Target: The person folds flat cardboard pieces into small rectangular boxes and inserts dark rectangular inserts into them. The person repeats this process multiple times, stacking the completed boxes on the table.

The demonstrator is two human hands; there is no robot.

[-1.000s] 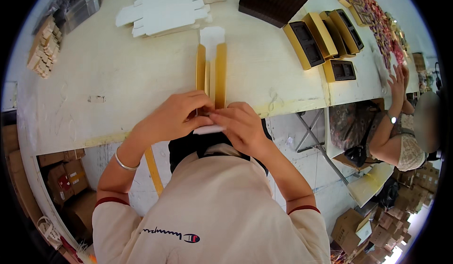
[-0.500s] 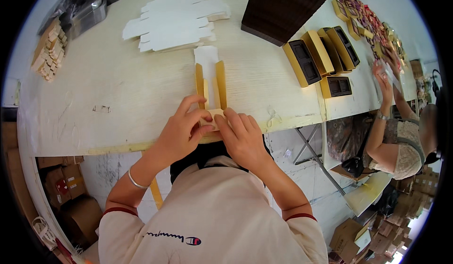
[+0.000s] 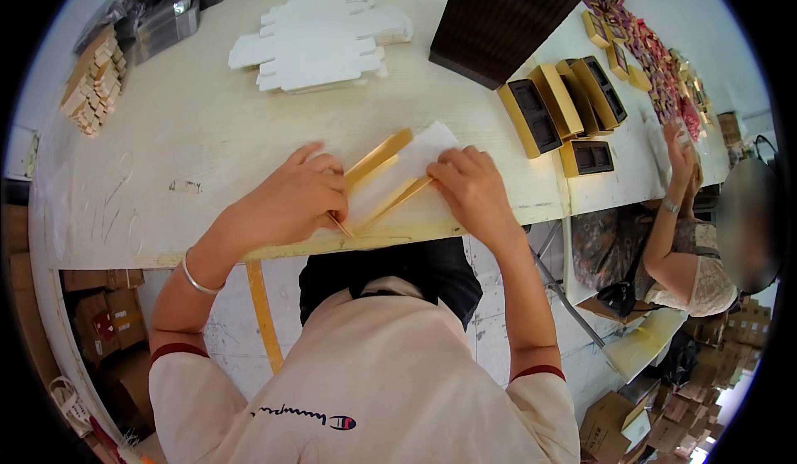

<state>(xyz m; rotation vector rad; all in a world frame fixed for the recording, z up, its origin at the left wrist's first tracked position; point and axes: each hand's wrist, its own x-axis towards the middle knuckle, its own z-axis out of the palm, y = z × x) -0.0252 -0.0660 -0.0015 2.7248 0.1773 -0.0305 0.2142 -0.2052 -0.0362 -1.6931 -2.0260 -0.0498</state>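
A partly folded carton (image 3: 379, 160) lies slantwise at the table's front edge, gold outside and white inside. Its two long walls stand up, and a white flap stretches out at its far right end. My left hand (image 3: 295, 194) is closed on the carton's near left end, where the fingers hide part of the fold. At the right wall's far end, my right hand (image 3: 473, 186) pinches the carton with bent fingers. Beyond it lies a stack of flat white carton blanks (image 3: 320, 45).
A tall stack of dark brown trays (image 3: 502, 28) stands at the back. Several gold boxes (image 3: 548, 90) with dark inserts sit to the right. Small wooden-coloured pieces (image 3: 98, 90) and clear plastic containers (image 3: 166, 28) are at the far left. A co-worker (image 3: 677, 248) works beside heaped wrapped items (image 3: 660, 61).
The carton has turned from pointing straight away from me to slanting right. My hands, together at its near end before, are now apart, the right one on the far end.
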